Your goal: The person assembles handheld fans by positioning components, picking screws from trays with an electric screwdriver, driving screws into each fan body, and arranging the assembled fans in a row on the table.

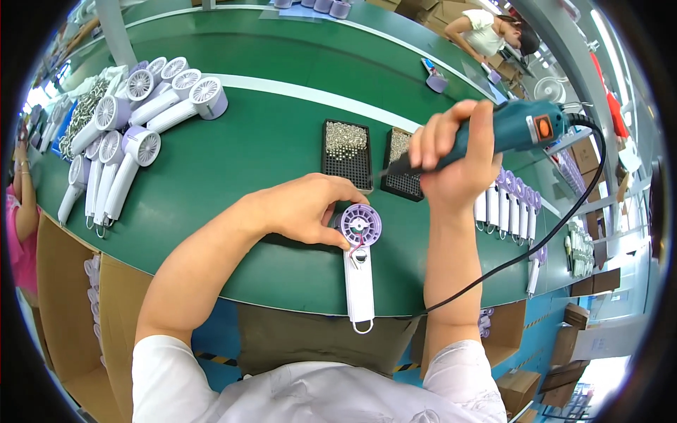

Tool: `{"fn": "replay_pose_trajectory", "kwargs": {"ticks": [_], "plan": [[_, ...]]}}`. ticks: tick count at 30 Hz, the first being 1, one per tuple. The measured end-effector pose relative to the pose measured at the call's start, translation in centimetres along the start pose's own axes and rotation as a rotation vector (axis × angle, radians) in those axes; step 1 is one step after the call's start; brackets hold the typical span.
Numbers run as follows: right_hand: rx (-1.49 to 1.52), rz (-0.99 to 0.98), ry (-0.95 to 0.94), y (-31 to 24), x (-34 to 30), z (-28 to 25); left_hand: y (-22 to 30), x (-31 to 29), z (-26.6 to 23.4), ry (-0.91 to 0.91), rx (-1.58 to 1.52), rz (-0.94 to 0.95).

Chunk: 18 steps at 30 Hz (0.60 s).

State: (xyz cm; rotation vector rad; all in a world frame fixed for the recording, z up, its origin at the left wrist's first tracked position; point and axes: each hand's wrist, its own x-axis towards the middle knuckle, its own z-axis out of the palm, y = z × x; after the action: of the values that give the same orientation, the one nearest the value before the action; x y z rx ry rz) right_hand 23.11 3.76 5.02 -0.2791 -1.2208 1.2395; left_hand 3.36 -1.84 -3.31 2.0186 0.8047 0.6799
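A small white and purple handheld fan (360, 285) lies on the green table in front of me, its round head facing up and its wires and inner parts showing. My left hand (310, 210) is closed round the fan's head from the left, fingers at the top and thumb at the neck. In my right hand (455, 155) is a teal electric screwdriver (520, 128), its bit pointing left and held over the gap between two black screw trays. Small silver screws fill the upper part of the left tray (347, 175); the right tray (404, 187) is partly behind my right hand.
Many assembled fans (144, 146) are piled at the left by a blue bin of metal parts (88, 106). More fans (509, 208) stand in a row at the right. The screwdriver's black cord (564, 222) loops past my right forearm. Another person (486, 34) works across the table.
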Motion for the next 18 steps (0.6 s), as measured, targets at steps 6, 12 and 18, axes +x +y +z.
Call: {"fn": "replay_pose_trajectory", "kwargs": {"ticks": [6, 12, 18], "plan": [[-0.153, -0.045, 0.215, 5.4, 2.1, -0.9, -0.4, 0.0, 0.0, -0.036, -0.010, -0.031], [-0.221, -0.012, 0.177, 7.8, 2.1, -1.4, -0.4, 0.0, 0.1, 0.007, -0.023, 0.020], [-0.219, -0.014, 0.142, 8.4, 2.0, -1.3, -0.6, 0.2, 0.0, 0.005, -0.026, 0.030]]}}
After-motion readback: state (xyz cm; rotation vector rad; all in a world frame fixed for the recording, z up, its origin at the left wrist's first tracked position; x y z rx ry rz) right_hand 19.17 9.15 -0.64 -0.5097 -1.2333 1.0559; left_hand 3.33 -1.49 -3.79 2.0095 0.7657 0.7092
